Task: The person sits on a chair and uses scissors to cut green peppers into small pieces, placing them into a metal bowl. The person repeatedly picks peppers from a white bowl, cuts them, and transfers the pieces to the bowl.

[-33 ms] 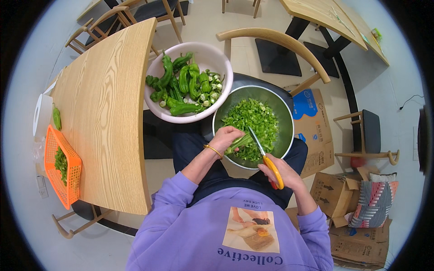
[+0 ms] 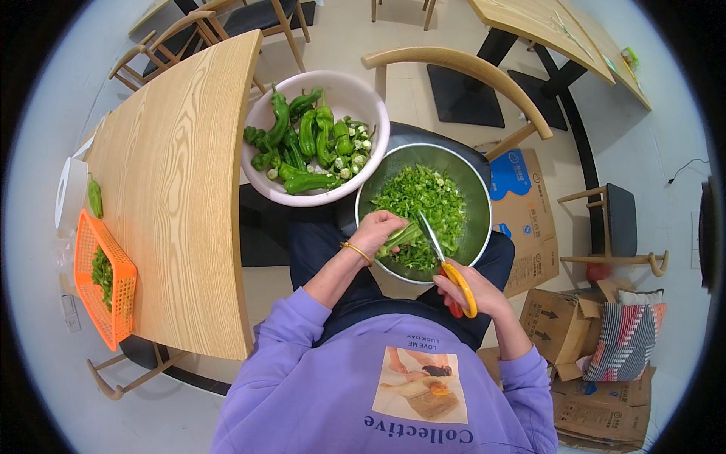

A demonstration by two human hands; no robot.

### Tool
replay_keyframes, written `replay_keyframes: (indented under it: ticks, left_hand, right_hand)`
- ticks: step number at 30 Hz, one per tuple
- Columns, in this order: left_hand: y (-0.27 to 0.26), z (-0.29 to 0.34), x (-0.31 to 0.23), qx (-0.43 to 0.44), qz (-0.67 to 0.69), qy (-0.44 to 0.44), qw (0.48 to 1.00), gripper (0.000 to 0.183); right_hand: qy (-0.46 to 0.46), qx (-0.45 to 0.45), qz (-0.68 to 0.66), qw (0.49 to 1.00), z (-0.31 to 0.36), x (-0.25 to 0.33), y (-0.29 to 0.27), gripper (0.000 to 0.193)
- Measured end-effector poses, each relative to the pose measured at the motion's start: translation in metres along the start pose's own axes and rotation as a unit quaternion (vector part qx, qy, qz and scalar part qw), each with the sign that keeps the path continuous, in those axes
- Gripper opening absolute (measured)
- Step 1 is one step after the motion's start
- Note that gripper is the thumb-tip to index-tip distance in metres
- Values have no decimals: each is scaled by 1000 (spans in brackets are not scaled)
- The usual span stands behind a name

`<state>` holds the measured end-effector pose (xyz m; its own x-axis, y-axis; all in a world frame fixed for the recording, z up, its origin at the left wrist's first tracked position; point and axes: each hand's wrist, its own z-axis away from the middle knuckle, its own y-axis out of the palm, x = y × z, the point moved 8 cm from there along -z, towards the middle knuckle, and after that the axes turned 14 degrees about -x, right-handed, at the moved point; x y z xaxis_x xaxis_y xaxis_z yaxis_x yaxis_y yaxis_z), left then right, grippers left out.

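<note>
My left hand (image 2: 380, 233) is closed round a split green pepper (image 2: 405, 237), held over the near left part of a metal bowl (image 2: 484, 244). Chopped green pepper (image 2: 420, 198) covers the bowl's bottom. In my right hand (image 2: 481, 293) is a pair of scissors (image 2: 462, 284) with yellow-orange and red handles. Their blades point up and left, close to the pepper's cut end. Left of the metal bowl, a pale pink basin (image 2: 378, 113) holds whole green peppers (image 2: 308, 135) and several pale seed cores with stems (image 2: 355, 155).
A wooden table (image 2: 178, 197) stands on my left, carrying an orange basket (image 2: 113, 265) with greens inside and a single green pepper (image 2: 94, 197). The bowl rests on a dark-seated wooden chair (image 2: 461, 64). Cardboard (image 2: 529, 227) and a striped cushion (image 2: 626, 340) lie at the right.
The scissors and my right hand have shifted very slightly to the right. My left hand and the pepper look almost unmoved.
</note>
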<state>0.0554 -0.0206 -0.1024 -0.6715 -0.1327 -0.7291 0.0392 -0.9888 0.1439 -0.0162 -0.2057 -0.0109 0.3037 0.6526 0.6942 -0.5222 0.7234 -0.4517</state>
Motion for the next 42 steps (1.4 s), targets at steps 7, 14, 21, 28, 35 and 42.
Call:
replay_keyframes:
  ticks: [7,14,21,28,35,42]
  left_hand:
    - [9,2,3,4,-32,5,999,22]
    - [1,13,7,69,62,-118,989,28]
    - [-4,9,15,40,79,-91,992,28]
    - [5,17,3,16,85,-43,995,27]
    - [10,21,4,53,31,-37,997,28]
    - [5,12,9,47,60,-53,996,27]
  right_hand:
    - [-72,1,73,995,-5,8,1,42]
    - [-69,-53,79,993,-1,10,-6,53]
    - [-62,-54,29,996,-4,7,-5,45]
    - [-16,20,7,1000,2,-2,-6,42]
    - [-72,-72,79,992,-4,2,-1,50]
    - [1,-10,-27,1000,-2,-12,4,48]
